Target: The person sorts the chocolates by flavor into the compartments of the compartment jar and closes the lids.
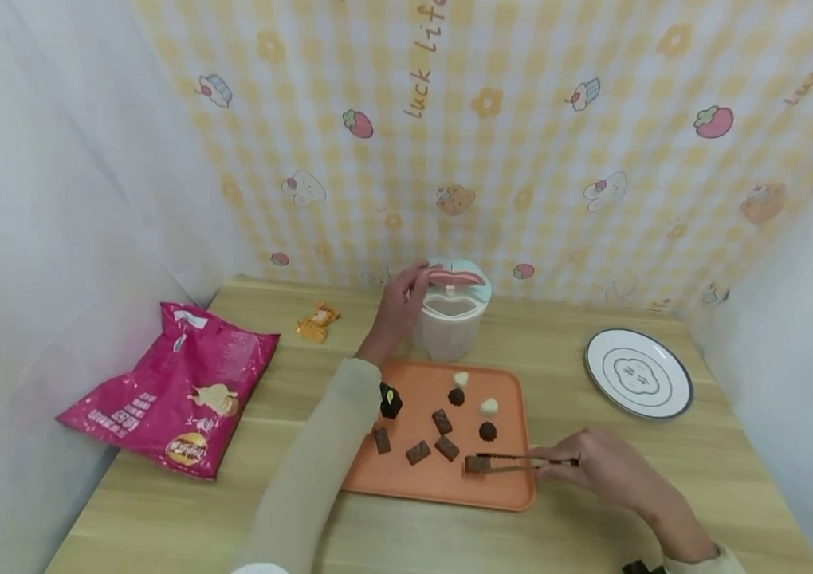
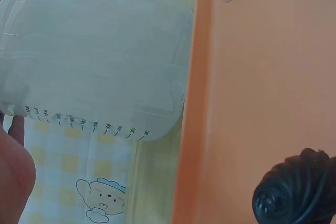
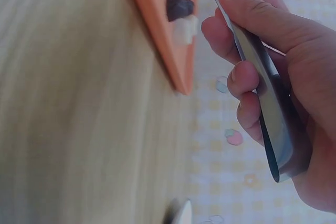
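Observation:
My left hand (image 1: 402,307) holds the lid of a clear plastic container (image 1: 445,336), beside its raised pink flap (image 1: 455,277). The container's measuring marks show in the left wrist view, with part of my thumb (image 2: 14,174) by its top. Metal tongs (image 3: 265,95) are gripped in my right hand (image 1: 603,466). Their tips are around a brown chocolate piece (image 1: 477,464) over the right part of an orange tray (image 1: 449,494). Several more chocolate pieces (image 1: 418,453) lie on the tray, along with dark swirled chocolates (image 1: 488,431) and white ones (image 1: 488,406).
A magenta chip bag (image 1: 184,391) lies on the left of the wooden table (image 1: 406,542). Gold-wrapped candies (image 1: 317,322) are near the back edge. On the right sits a white plate (image 1: 639,373) with a dark rim. A checked cloth (image 1: 392,159) hangs behind.

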{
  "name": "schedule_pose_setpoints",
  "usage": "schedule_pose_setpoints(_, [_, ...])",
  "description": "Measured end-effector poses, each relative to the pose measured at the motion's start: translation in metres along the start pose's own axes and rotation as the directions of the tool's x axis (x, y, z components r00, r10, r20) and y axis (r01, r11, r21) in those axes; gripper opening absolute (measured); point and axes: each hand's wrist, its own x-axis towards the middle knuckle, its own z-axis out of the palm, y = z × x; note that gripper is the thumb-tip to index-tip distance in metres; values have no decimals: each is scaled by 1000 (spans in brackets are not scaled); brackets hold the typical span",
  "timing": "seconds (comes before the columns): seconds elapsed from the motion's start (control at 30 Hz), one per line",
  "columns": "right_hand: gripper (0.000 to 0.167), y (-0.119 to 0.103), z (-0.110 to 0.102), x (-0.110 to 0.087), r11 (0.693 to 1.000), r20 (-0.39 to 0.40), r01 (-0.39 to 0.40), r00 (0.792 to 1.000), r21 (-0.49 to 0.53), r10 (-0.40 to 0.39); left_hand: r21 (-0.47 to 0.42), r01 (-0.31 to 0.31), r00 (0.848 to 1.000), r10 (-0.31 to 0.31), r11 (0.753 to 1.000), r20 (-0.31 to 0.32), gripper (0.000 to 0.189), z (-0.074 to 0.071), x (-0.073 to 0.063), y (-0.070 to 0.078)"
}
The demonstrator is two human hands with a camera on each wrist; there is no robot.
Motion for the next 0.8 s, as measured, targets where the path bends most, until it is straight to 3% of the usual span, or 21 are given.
schedule_pose_setpoints(0.07, [22, 0, -7, 5, 1000, -34, 8, 999, -27, -9, 5, -8, 1000, 8, 1000, 5, 36, -3, 5, 1])
schedule_pose_setpoints(0.2, [21, -2, -14, 10, 997, -113, 22, 993, -67, -30, 34, 4, 1000, -5, 999, 15, 35, -5, 0, 4])
schedule_pose_setpoints(0.4, [25, 5, -28, 32, 982, -254, 73, 960, -173, -116, 13, -17, 1000, 18, 1000, -12, 34, -7, 0, 1])
schedule_pose_setpoints(0.53, [27, 9, -40, 44, 974, -298, 49, 947, -223, -116, 13, -42, 999, 42, 999, -13, 33, -3, 3, -2])
schedule_pose_setpoints(0.8, [30, 12, -50, 75, 959, -366, -27, 927, -283, -82, 3, -22, 1000, 22, 1000, 4, 36, 1, 3, -1])
